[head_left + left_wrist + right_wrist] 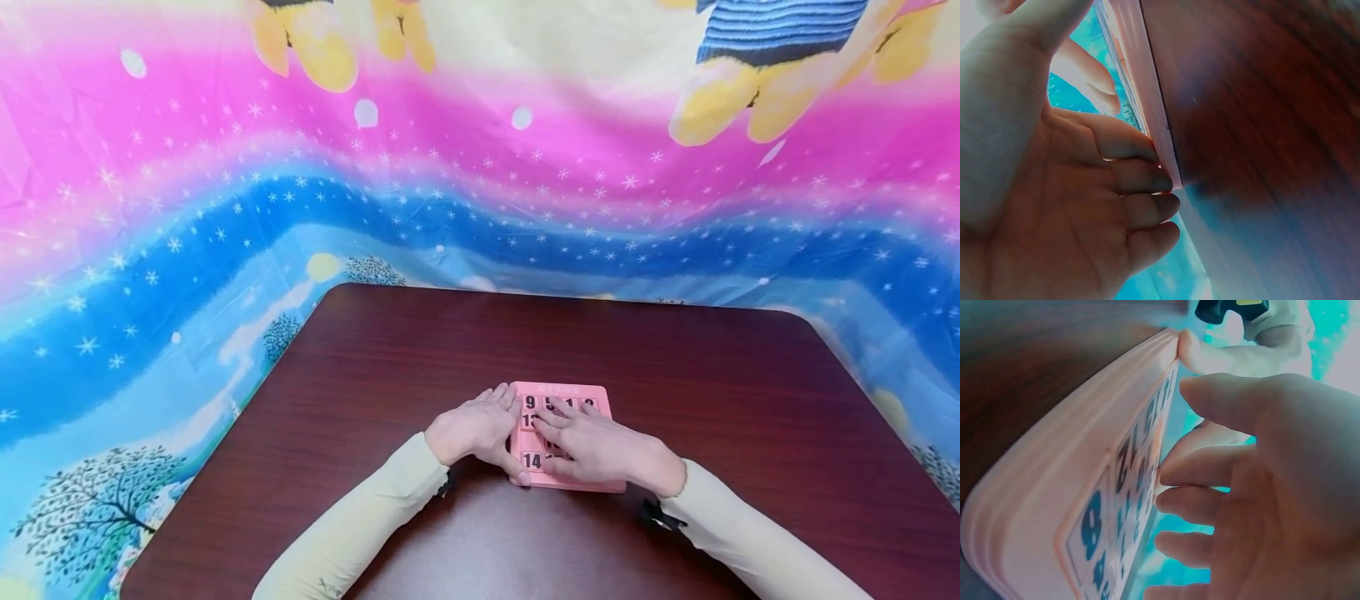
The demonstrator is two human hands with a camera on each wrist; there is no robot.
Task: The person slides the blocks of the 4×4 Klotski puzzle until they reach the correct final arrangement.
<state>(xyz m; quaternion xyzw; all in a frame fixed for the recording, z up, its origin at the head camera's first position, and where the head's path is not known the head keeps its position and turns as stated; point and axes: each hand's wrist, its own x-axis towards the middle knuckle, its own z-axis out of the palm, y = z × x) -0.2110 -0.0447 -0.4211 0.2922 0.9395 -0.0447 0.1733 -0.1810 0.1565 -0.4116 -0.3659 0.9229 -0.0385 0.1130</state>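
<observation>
A pink number slide puzzle [618, 480] lies flat on the table, with black numerals on white tiles; 9, 5, 1 and 14 can be read. My left hand [480, 427] braces its left side, fingers stretched toward the upper corner and thumb at the lower corner. In the left wrist view, the fingertips [1163, 181] touch the puzzle's side wall [1163, 134]. Over the tiles, my right hand [596, 442] is spread with extended fingers, hiding several numbers. The right wrist view shows its fingertips [1172, 472] close against the tile face [1094, 531].
The puzzle sits on a dark brown wooden table [420, 350] with rounded far corners. Behind it hangs a colourful cloth [450, 183] with snowflakes and trees. Light sleeves cover both forearms, and a dark strap part [663, 515] shows by the right wrist.
</observation>
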